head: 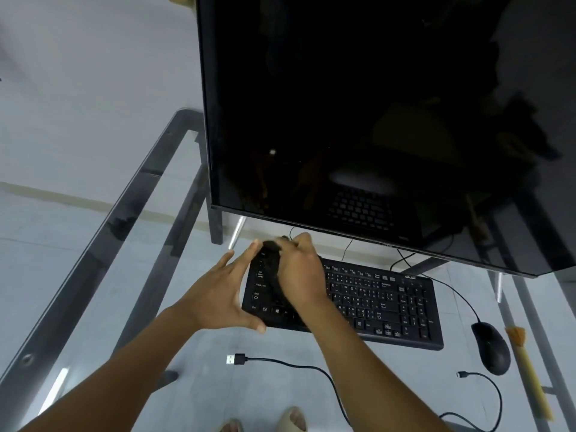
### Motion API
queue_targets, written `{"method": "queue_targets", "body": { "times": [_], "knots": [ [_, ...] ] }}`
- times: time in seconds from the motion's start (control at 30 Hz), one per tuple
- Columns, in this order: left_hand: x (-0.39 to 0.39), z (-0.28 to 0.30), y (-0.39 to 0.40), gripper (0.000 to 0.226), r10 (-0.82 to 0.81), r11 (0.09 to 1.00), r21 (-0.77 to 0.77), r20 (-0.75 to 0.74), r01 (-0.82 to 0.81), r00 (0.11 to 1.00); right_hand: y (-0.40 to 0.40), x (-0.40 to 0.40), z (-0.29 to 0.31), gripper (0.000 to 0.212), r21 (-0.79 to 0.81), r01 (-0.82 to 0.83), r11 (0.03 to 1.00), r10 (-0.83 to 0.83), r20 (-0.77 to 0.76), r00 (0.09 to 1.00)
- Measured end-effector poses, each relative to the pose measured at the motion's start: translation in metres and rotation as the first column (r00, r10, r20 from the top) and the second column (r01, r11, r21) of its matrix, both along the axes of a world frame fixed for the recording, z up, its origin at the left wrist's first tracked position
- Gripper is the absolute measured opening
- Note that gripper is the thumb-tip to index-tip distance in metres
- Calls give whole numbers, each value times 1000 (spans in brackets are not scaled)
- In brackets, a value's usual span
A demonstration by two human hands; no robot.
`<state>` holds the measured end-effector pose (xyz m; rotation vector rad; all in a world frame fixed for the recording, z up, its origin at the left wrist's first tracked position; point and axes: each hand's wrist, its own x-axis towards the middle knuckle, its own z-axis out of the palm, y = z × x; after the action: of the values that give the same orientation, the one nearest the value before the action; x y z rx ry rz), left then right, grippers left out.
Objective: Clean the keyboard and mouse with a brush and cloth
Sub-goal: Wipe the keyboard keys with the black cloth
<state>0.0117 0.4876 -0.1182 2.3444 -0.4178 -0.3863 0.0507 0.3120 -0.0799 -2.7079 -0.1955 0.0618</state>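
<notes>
A glass surface [131,244] on a dark metal frame fills the view, pale floor showing straight through it, and a big black monitor [374,120] towers over the far side, its screen dark and glossy. Just in front of it lies the black keyboard [389,304], running from the middle out to the right, and both hands are at its left end. The left hand [218,291] is spread wide, fingers straight, thumb at the near left corner and fingertips up along the left edge, bracing the keyboard. The right hand [299,275] is curled down over the left block of keys, bunching a dark cloth [271,269] under its fingers and pressing it onto the keys; the cloth pokes out dark on the left side of the hand and at the fingertips. Over to the right, near the keyboard's right end but apart from it, sits the black mouse [491,347], its cord curving away toward the monitor. Just right of the mouse lies the brush [526,369], pale yellow handle pointing toward the near edge, bristles at the far end, untouched. Near the front, a loose black cable [311,369] trails across the glass with its USB plug [235,359] lying to the left. Below the glass, sandalled toes [293,419] show on the floor.
</notes>
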Motion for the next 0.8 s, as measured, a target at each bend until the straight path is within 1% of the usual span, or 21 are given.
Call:
{"method": "queue_targets", "body": {
  "times": [0.03,0.07,0.13,0.2,0.23,0.27,0.3,0.33,0.37,0.4,0.43,0.47,0.5,0.53,0.57,0.63,0.67,0.7,0.73,0.77,0.8],
  "knots": [
    [0,1,1,145,-3,1000,-5,7,3,1000,8,-13,2,18,55,13,998,-9,-67,998],
    [0,1,1,145,-11,1000,-10,21,11,1000,14,-30,4,11,79,-20,997,26,-74,997],
    [-1,2,0,142,-40,999,-26,61,42,997,18,-63,8,31,89,-109,990,118,-103,988],
    [-1,1,-2,141,-65,998,-17,92,67,994,10,-82,10,34,111,-211,971,219,-67,973],
    [0,2,-3,142,-65,998,-12,92,67,994,1,-82,10,32,107,-197,975,205,-71,976],
    [0,3,-3,144,-55,998,-11,85,56,995,-11,-76,10,31,68,-195,978,199,-59,978],
    [0,4,-2,145,-44,999,-11,68,45,997,-28,-67,5,31,68,-149,986,153,-53,987],
    [0,5,-2,145,-42,999,-8,50,42,998,-44,-57,2,33,50,-49,998,51,-46,998],
    [0,6,-2,145,-45,999,-7,39,45,998,-59,-49,-2,32,40,106,994,-104,-50,993],
    [0,6,-2,144,-47,999,-3,34,47,998,-69,-44,-5,32,7,213,977,-213,0,977],
    [0,6,-2,143,-52,999,3,30,52,998,-69,-43,-7,35,-13,247,969,-246,46,968],
    [1,7,-3,143,-55,998,5,31,55,998,-62,-45,-12,37,-39,240,970,-237,52,970],
    [1,6,-5,142,-54,999,6,30,54,998,-47,-48,-14,36,-31,196,980,-195,40,980],
    [1,6,-6,142,-52,999,3,36,51,998,-29,-52,-15,33,12,121,993,-121,16,993],
    [1,5,-7,142,-50,999,-2,46,50,998,-10,-55,-12,32,61,14,998,-14,-6,1000],
    [0,4,-7,140,-48,999,-15,64,49,997,17,-59,-10,35,58,-229,972,230,-8,973],
    [-1,4,-7,139,-41,999,-19,60,43,997,14,-53,-7,37,92,-249,964,250,-4,968],
    [-1,5,-6,138,-36,999,-13,51,37,998,5,-43,-4,38,99,-204,974,205,-1,979],
    [-1,5,-6,138,-33,999,0,43,33,999,-9,-33,-4,37,96,-100,990,102,-14,995],
    [0,6,-6,137,-34,999,16,33,33,999,-29,-24,-8,37,60,26,998,-26,-12,1000],
    [0,6,-7,138,-34,999,28,22,34,999,-49,-18,-8,36,31,175,984,-175,17,984]
  ]
}}
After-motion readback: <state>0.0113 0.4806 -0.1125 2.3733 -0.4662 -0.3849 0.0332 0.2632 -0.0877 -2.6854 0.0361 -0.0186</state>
